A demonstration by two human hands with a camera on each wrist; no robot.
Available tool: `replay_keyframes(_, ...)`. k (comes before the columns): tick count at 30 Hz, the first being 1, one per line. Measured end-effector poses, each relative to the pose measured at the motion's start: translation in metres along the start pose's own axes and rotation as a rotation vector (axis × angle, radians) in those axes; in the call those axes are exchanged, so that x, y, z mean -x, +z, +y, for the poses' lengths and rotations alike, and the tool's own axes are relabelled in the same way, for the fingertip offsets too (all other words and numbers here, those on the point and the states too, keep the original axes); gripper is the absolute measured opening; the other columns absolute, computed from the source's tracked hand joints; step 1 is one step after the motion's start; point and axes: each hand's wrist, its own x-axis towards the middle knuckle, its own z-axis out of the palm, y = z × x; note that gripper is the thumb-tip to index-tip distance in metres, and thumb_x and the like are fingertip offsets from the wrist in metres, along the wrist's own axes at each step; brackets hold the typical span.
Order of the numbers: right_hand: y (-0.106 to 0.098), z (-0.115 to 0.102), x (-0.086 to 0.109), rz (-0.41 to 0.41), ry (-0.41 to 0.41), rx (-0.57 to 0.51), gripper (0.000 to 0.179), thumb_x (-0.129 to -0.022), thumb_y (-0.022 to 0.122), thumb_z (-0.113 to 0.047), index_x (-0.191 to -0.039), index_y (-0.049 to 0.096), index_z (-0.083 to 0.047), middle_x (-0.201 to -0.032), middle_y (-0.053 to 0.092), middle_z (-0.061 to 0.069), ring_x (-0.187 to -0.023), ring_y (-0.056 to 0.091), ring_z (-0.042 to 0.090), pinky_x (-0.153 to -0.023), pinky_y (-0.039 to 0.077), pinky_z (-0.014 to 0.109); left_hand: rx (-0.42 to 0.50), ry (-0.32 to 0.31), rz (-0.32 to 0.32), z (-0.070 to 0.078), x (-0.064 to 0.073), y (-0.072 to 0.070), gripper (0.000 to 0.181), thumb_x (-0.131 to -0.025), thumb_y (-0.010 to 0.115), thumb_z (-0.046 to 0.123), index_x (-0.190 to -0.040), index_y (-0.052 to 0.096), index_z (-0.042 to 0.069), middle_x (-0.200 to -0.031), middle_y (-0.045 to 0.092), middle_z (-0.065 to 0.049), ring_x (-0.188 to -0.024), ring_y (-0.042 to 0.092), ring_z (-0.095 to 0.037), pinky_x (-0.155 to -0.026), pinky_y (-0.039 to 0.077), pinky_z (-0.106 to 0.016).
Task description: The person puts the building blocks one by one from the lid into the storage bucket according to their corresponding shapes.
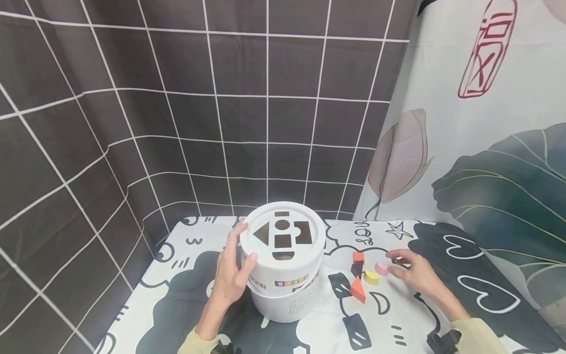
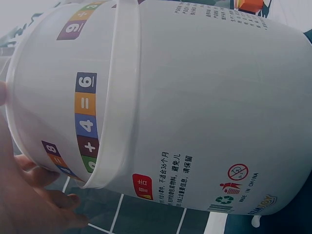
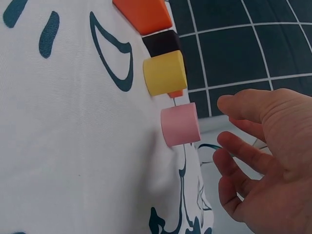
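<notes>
A dark grey-brown cloth backdrop with a white grid [image 1: 239, 118] hangs behind the workspace, and to its right is a white fabric hanging with large leaves and red characters [image 1: 499, 196]. Below them spreads a black-and-white cloth printed with cartoon faces and hearts [image 1: 376, 334].

On this cloth, in front of the backdrop, stands an upright white plastic bucket [image 1: 276, 305] with coloured number tiles printed round its upper side. Its round white plastic lid [image 1: 261, 253] is on, pierced by a triangle, a circle, a square and other shaped openings.

Pale yellow sleeves [image 1: 479, 334] show at both forearms. The left hand [image 1: 232, 270] rests against the bucket's left side, its fingers extended and its thumb spread toward the near edge of the lid. The right hand [image 1: 415, 270] is released, its thumb and fingers parted and holding nothing; the right wrist view shows a gap between its fingertips and the nearest block.

To the right of the bucket lies a small cluster of blocks: an orange-red triangular block [image 1: 357, 290] nearest the person, a yellow rounded block [image 1: 371, 278], a black block [image 1: 356, 268], a small orange-red block [image 1: 358, 257] farthest back, and a pink rounded block [image 1: 381, 268], just beside the right hand.
</notes>
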Motion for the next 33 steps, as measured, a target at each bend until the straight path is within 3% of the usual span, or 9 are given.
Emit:
replay_keyframes(9,0.005,0.003,-0.001,-0.015,0.008,-0.014,0.035,-0.081,0.079,-0.006,-0.114,0.068,0.001,-0.115,0.066,0.023,-0.103,0.062,0.045,-0.08,0.052,0.058,-0.001,-0.007,-0.005,0.001,0.001,0.001,0.066,-0.081,0.054,0.019,-0.143,0.044,0.0,-0.154,0.04,-0.019,-0.139,0.039,-0.041,-0.107,0.029,-0.066)
replay_keyframes(23,0.01,0.006,-0.007,0.002,-0.024,-0.02,0.027,-0.08,0.077,-0.001,-0.106,0.07,0.001,-0.099,0.071,0.012,-0.091,0.064,0.032,-0.072,0.05,0.043,-0.005,0.003,-0.006,0.003,-0.005,0.0,0.066,-0.081,0.054,0.02,-0.143,0.044,-0.001,-0.154,0.041,-0.019,-0.139,0.039,-0.04,-0.108,0.028,-0.064)
replay_keyframes(33,0.013,0.006,-0.007,-0.014,0.013,-0.019,0.026,-0.08,0.076,0.0,-0.105,0.07,0.003,-0.097,0.07,0.012,-0.089,0.063,0.031,-0.071,0.051,0.042,-0.01,-0.003,-0.006,0.002,-0.002,0.0,0.065,-0.082,0.054,0.02,-0.143,0.044,-0.001,-0.154,0.041,-0.019,-0.139,0.039,-0.04,-0.108,0.029,-0.064)
